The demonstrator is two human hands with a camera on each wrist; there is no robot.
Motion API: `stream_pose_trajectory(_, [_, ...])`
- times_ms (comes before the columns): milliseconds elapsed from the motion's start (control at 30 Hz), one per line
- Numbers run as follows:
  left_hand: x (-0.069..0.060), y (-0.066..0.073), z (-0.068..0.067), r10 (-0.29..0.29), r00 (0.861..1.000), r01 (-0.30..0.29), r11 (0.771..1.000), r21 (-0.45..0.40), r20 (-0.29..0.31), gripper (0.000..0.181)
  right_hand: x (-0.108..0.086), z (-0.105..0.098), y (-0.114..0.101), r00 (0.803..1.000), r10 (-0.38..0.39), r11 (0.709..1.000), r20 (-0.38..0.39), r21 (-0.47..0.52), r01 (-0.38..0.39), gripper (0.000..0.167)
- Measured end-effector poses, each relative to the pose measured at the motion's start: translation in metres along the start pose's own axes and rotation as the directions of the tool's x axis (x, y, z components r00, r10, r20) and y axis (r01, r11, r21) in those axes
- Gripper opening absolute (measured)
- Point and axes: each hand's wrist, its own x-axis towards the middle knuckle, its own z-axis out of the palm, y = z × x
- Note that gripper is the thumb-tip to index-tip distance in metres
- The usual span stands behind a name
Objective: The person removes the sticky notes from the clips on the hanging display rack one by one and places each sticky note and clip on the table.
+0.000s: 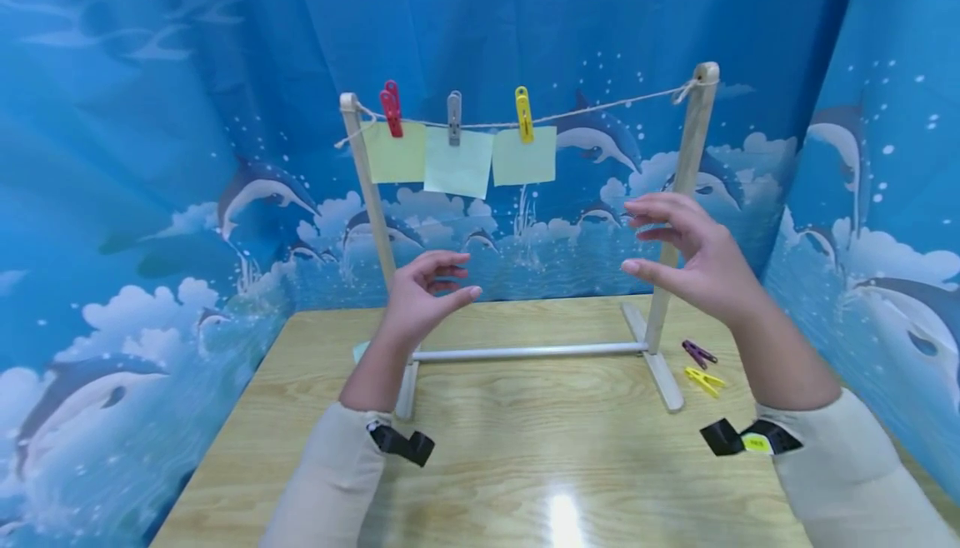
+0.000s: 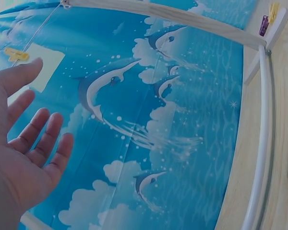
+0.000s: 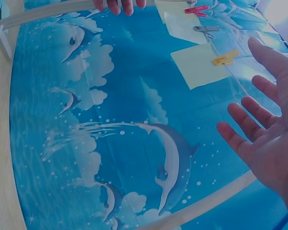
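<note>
My left hand (image 1: 429,298) hovers in front of the left post, fingers loosely bent and holding nothing. Before the right post, my right hand (image 1: 693,256) is raised with thumb and fingers apart, also holding nothing. Behind them a string (image 1: 600,108) runs between the posts. Three paper notes hang from it: a yellow-green note (image 1: 397,155) under a red clothespin (image 1: 391,108), a pale blue-green note (image 1: 457,166) under a grey clothespin (image 1: 454,117), and a pale green note (image 1: 525,161) under a yellow clothespin (image 1: 523,115).
The wooden frame has a left post (image 1: 375,206), a right post (image 1: 693,132) and a white bottom bar (image 1: 525,353). Right of its foot, a purple clothespin (image 1: 699,354) and another yellow clothespin (image 1: 705,381) lie on the table (image 1: 495,440). A pale blue-green paper (image 1: 361,352) shows behind my left wrist.
</note>
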Motion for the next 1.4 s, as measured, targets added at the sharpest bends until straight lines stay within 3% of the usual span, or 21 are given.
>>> stream_pose_trajectory(267, [0.014,0.006,0.012,-0.010,1.000,0.009,0.998,-0.064,-0.011,0.040,0.022,0.000,-0.013,0.999,0.034,0.999,-0.009,-0.028,-0.035,0.056])
stream_pose_trajectory(567, [0.028,0.009,0.026,-0.134,0.991,0.130,0.981,-0.145,-0.016,0.040,0.048,0.005,-0.026,0.994,0.105,0.994,-0.008,-0.022,-0.105,0.048])
stream_pose_trajectory(833, [0.041,0.008,0.033,-0.240,0.969,0.223,0.948,-0.225,-0.051,0.038,0.078,0.009,-0.038,0.987,0.160,0.986,0.005,-0.042,-0.160,0.045])
stream_pose_trajectory(1033, [0.053,0.009,0.039,-0.263,0.963,0.239,0.936,-0.260,-0.065,0.043,0.097,0.010,-0.040,0.985,0.171,0.979,-0.005,-0.115,-0.170,0.044])
stream_pose_trajectory(1233, [0.065,0.011,0.046,-0.270,0.961,0.245,0.931,-0.272,-0.061,0.046,0.113,0.011,-0.042,0.981,0.194,0.972,-0.012,-0.131,-0.194,0.043])
stream_pose_trajectory(1400, [0.074,0.013,0.052,-0.279,0.957,0.241,0.913,-0.329,-0.073,0.049,0.125,0.011,-0.044,0.975,0.223,0.962,-0.007,-0.158,-0.222,0.044])
